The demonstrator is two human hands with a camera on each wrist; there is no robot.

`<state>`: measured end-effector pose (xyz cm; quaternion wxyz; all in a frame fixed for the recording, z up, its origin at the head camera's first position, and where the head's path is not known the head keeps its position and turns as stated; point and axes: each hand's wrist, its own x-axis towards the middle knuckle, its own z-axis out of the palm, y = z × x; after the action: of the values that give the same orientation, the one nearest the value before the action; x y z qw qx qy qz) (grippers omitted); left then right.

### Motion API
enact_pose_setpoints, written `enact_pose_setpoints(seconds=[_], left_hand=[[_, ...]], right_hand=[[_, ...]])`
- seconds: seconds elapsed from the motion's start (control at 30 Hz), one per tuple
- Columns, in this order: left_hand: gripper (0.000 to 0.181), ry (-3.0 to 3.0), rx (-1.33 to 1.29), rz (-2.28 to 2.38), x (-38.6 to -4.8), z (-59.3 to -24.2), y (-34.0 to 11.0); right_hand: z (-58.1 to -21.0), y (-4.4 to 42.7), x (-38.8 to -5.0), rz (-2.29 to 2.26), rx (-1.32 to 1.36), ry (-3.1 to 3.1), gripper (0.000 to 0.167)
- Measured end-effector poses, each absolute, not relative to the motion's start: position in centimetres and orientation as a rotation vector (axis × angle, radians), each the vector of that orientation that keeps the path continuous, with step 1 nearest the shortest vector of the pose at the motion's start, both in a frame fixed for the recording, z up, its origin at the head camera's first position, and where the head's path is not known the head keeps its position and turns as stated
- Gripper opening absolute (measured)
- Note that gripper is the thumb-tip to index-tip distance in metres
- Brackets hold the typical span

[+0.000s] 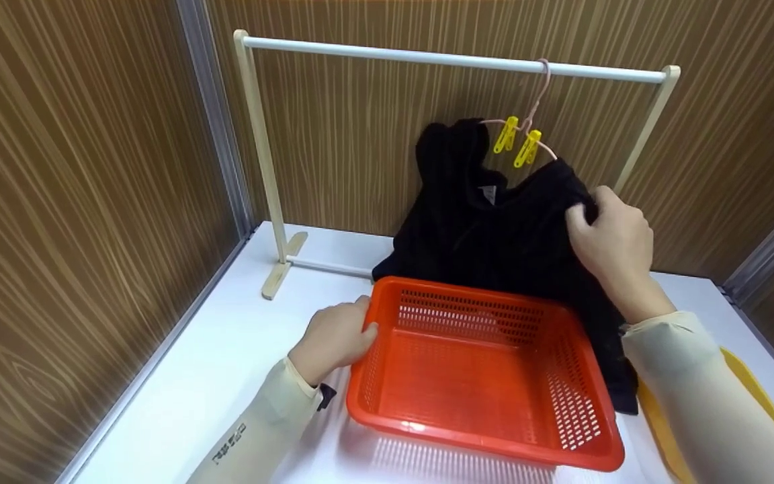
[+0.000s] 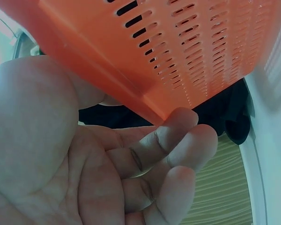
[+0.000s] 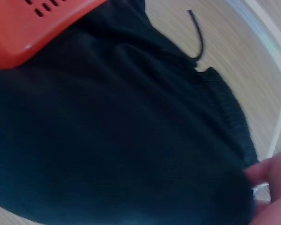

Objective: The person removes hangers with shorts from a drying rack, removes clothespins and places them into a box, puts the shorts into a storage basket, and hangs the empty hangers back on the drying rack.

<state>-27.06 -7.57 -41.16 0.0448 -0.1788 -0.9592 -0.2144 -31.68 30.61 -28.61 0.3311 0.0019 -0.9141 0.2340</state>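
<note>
A black garment (image 1: 494,235) with a white label inside its top edge hangs from a pink hanger (image 1: 536,101) on the rack's white bar. My right hand (image 1: 612,232) pinches its upper right edge between thumb and fingers. In the right wrist view the dark cloth (image 3: 122,131) fills most of the picture, with a gathered edge beside my fingertips. My left hand (image 1: 336,333) grips the left rim of a red perforated basket (image 1: 461,376), thumb on top. From below, the left wrist view shows the fingers (image 2: 178,136) at the basket's rim. Nothing lies inside the basket.
Two yellow clips (image 1: 518,142) sit on the hanger. The wood-ended rack (image 1: 263,148) stands at the back of the white table (image 1: 239,356). Something yellow (image 1: 662,423) lies partly under my right forearm. Wood-grain walls (image 1: 91,168) enclose the table.
</note>
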Motion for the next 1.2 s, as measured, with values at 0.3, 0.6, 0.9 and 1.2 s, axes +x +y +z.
enact_pose_setpoints(seconds=[0.3, 0.6, 0.9, 1.2], left_hand=[[0.050, -2.898, -0.614, -0.673, -26.8, -40.5, -7.0], [0.053, -2.958, -0.614, -0.666, -26.3, -40.0, -6.8], [0.048, -2.979, -0.630, -0.636, -26.2, -40.1, -6.4], [0.048, -2.993, -0.634, -0.629, -26.2, -40.0, -6.4]], right_hand=[[-29.9, 32.0, -32.7, 0.661, 0.094, -2.246, 0.036], [-29.9, 32.6, -32.5, 0.697, 0.087, -2.148, 0.034], [-29.5, 33.8, -32.2, 0.722, 0.044, -2.062, 0.033], [-27.9, 34.9, -30.6, 0.749, 0.005, -1.958, 0.033]])
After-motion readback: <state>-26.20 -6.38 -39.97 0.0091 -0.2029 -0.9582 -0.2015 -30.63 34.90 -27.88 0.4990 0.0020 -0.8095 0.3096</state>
